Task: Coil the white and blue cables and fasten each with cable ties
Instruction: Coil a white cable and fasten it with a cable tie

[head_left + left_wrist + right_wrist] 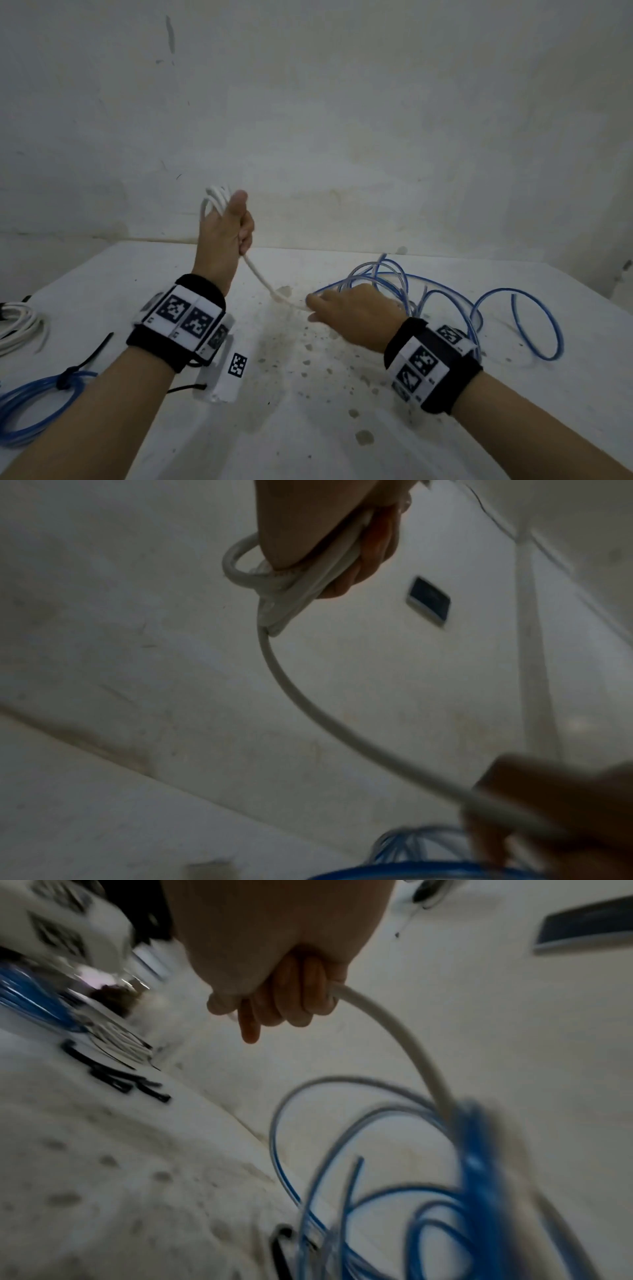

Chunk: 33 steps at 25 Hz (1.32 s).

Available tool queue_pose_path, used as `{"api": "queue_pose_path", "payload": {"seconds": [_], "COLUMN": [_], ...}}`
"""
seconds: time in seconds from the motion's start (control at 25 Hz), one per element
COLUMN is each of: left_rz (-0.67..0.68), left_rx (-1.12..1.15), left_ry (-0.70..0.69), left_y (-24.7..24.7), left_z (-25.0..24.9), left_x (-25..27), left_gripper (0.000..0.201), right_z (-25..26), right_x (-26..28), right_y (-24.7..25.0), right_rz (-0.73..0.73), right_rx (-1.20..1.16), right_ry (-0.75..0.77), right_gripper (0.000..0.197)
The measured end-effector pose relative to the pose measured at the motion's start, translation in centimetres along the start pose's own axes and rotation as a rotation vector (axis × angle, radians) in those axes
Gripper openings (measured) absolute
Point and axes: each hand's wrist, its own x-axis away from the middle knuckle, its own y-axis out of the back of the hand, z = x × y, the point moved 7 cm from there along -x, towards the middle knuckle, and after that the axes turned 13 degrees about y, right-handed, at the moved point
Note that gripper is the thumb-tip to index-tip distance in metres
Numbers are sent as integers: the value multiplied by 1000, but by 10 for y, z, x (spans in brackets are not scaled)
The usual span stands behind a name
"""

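Observation:
My left hand (236, 219) is raised above the table and grips several loops of the white cable (214, 200). From that fist a single white strand (260, 277) sags down to my right hand (317, 308), whose fingers curl round it low over the table. The left wrist view shows the loops (301, 588) bunched in the left hand (356, 569). In the right wrist view the right hand (284, 1007) grips the white cable (394, 1031). The loose blue cable (445, 294) sprawls in tangled loops on the right, just behind the right hand.
At the table's left edge lie a coiled white cable (19, 325) and a coiled blue cable (30, 407) bound with a black tie. Loose black cable ties (94, 354) lie beside them. A white marker block (227, 373) stands under my left wrist. A wall stands close behind the table (308, 428).

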Motion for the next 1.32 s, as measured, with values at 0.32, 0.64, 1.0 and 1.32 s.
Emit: {"api": "queue_pose_path", "payload": {"seconds": [0.32,0.64,1.0,1.32], "left_rz": [338,604,517,628], "left_rx": [-276,49,453,469], "left_ry": [288,417,296,345], "left_y": [-43,-62,-44,-41], "left_z": [59,63,20,27], "left_x": [48,83,64,72], "left_gripper": [47,60,38,36], "right_z": [36,-58,-54,-10], "right_x": [-13,7,17,-19], "right_y": [100,83,-8,33], "right_rz": [-477,-426,-86,-591], "right_rx": [99,-345,-420,-1727], "right_ry": [263,-190,-420,-359], "right_gripper": [13,38,27,25]}}
